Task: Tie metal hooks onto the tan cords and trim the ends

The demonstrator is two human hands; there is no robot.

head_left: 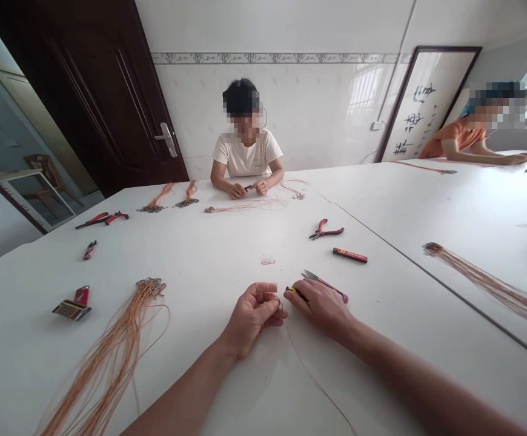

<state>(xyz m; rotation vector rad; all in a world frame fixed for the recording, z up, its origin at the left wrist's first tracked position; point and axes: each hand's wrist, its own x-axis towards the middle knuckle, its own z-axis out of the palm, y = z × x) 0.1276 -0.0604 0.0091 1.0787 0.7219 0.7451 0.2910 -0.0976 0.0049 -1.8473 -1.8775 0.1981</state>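
Note:
Near the middle of the white table point(227, 260), my left hand point(254, 315) pinches a small metal ring or hook point(280, 302) between thumb and fingers. A thin cord point(311, 373) runs from it down toward the front edge of the view. Just to the right, my right hand point(320, 306) has its fingers curled round a small yellow and black tool point(297, 293), mostly hidden by the fingers. Small thread snips point(326, 285) with pink handles lie right behind my right hand. The two hands are close together but apart.
Orange cord bundles point(113, 345) lie at left and right point(481, 272). Red-handled pliers point(326, 230), a red box point(349, 255), a red lighter point(82, 295) and a striped packet point(71, 309) rest on the table. One person point(246, 151) sits opposite, another point(461, 142) at far right.

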